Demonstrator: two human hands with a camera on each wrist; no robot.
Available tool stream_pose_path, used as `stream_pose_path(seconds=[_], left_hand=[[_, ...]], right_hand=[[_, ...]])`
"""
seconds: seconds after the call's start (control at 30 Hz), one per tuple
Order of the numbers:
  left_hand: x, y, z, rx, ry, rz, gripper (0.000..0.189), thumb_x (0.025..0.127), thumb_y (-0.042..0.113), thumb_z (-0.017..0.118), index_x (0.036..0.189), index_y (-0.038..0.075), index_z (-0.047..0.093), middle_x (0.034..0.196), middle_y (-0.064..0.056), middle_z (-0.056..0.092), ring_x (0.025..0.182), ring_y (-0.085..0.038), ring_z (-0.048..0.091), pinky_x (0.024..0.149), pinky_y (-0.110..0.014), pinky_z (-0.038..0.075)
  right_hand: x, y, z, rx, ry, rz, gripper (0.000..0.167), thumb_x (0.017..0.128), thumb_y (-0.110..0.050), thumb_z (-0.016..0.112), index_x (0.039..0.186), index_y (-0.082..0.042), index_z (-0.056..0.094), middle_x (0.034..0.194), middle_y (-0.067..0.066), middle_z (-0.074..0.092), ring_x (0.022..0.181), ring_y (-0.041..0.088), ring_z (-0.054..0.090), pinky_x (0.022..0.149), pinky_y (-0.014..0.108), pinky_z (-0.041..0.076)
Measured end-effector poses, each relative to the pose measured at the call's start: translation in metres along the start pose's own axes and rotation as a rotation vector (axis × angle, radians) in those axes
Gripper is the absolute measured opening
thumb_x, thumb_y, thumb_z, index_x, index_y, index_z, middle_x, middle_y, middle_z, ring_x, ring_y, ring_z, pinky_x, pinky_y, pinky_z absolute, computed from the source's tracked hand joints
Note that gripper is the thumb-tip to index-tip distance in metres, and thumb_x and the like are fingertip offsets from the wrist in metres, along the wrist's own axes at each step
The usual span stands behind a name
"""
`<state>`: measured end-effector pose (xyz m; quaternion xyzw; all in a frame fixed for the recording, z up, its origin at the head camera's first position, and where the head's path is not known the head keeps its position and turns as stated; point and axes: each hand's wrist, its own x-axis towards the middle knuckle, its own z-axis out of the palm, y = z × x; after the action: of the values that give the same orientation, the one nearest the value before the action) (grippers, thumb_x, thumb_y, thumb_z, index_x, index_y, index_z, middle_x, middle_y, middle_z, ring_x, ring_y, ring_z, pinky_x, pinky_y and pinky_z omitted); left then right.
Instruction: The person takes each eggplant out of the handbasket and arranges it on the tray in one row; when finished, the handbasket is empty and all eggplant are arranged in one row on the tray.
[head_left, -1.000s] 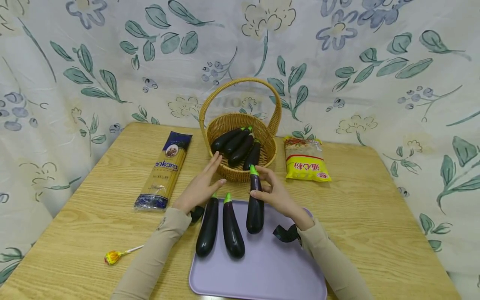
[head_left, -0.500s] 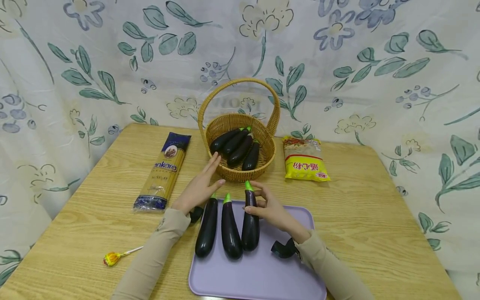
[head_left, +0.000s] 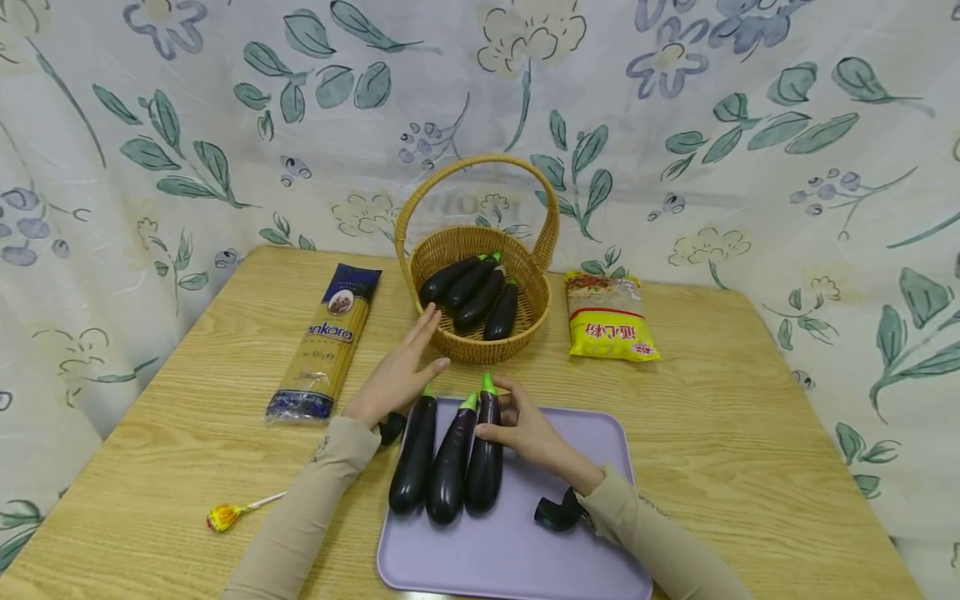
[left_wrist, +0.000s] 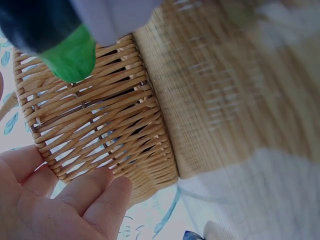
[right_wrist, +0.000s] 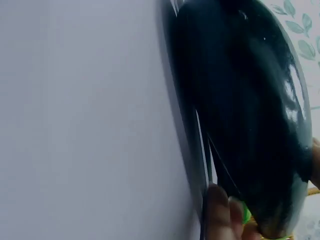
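Note:
My right hand (head_left: 528, 425) holds an eggplant (head_left: 484, 467) by its upper part, thumb on one side and fingers on the other, on the right of the purple tray (head_left: 525, 558). Beside it lie a middle eggplant (head_left: 451, 475), tilted, and a left eggplant (head_left: 412, 467). In the right wrist view the held eggplant (right_wrist: 245, 100) fills much of the picture. My left hand (head_left: 401, 375), fingers extended, touches the side of the wicker basket (head_left: 487, 350); the left wrist view shows its fingertips against the weave (left_wrist: 100, 120). Several eggplants (head_left: 476, 296) lie inside the basket.
A spaghetti pack (head_left: 322, 350) lies left of the basket, and a yellow pasta bag (head_left: 611, 321) sits to its right. A lollipop (head_left: 225, 517) rests on the wooden table (head_left: 750, 458) left of the tray. A floral curtain (head_left: 637, 167) hangs behind.
My right hand has brought its eggplant left and nearer onto the tray, beside the others. The middle eggplant has swung, its stem end now further right. My left hand has stayed at the basket.

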<state>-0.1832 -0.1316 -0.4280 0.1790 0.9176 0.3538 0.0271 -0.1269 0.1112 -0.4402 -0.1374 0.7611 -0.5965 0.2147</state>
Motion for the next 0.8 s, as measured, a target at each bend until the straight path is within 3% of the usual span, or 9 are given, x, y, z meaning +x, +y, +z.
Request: stream_pose_path(seconds=[0.27, 0.47, 0.8], left_hand=[[-0.0002, 0.0001, 0.0002, 0.0, -0.001, 0.0, 0.076, 0.1, 0.037, 0.052, 0.158, 0.024, 0.004, 0.166, 0.0, -0.003, 0.145, -0.035, 0.029, 0.112, -0.057, 0.034], [-0.0001, -0.001, 0.0004, -0.003, 0.003, 0.006, 0.076, 0.1, 0.036, 0.052, 0.157, 0.025, 0.004, 0.166, -0.001, -0.002, 0.145, -0.036, 0.028, 0.112, -0.058, 0.034], [-0.0005, 0.0005, 0.0004, -0.005, 0.001, 0.002, 0.076, 0.1, 0.037, 0.052, 0.158, 0.022, 0.006, 0.166, 0.0, -0.002, 0.145, -0.036, 0.029, 0.112, -0.058, 0.034]], right_hand=[[-0.0005, -0.0018, 0.004, -0.154, 0.08, -0.068, 0.073, 0.085, -0.011, 0.074, 0.144, 0.002, 0.033, 0.119, 0.025, 0.052, 0.093, 0.022, 0.057, 0.072, 0.023, 0.05], [-0.001, -0.0052, 0.0058, -0.207, 0.076, -0.091, 0.073, 0.084, -0.012, 0.075, 0.143, 0.004, 0.035, 0.114, 0.023, 0.053, 0.078, 0.015, 0.055, 0.059, 0.019, 0.046], [-0.0022, -0.0067, 0.0015, -0.246, 0.094, -0.08, 0.067, 0.088, -0.015, 0.072, 0.143, 0.001, 0.036, 0.117, 0.023, 0.054, 0.079, 0.015, 0.057, 0.054, 0.021, 0.046]])
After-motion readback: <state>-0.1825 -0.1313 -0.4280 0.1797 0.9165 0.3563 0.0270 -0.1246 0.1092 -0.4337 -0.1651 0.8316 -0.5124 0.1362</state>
